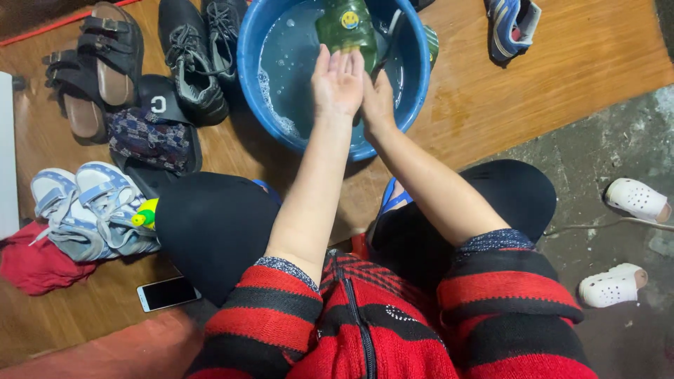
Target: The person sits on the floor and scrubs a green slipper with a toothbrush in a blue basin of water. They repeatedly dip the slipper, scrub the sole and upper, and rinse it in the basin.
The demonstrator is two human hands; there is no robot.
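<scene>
Green shoe (345, 27) lies just beyond my hands, in the basin (254, 42).
My left hand (338, 81) is flat, fingers together, nearer it; right hand (378, 102) half hidden, grip unclear.

Left hand (338, 83) and right hand (378, 102) are over the blue basin (253, 42), touching a green shoe (345, 27) in soapy water. Black sneakers (191, 60) lie just left of the basin.

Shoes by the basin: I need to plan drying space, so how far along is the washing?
Nothing visibly looks finished. In hand: both hands, left hand and right hand, work a green shoe in the blue basin of soapy water. Left: brown sandals, black sneakers, pale blue sneakers sit on the floor, apparently dry.
</scene>
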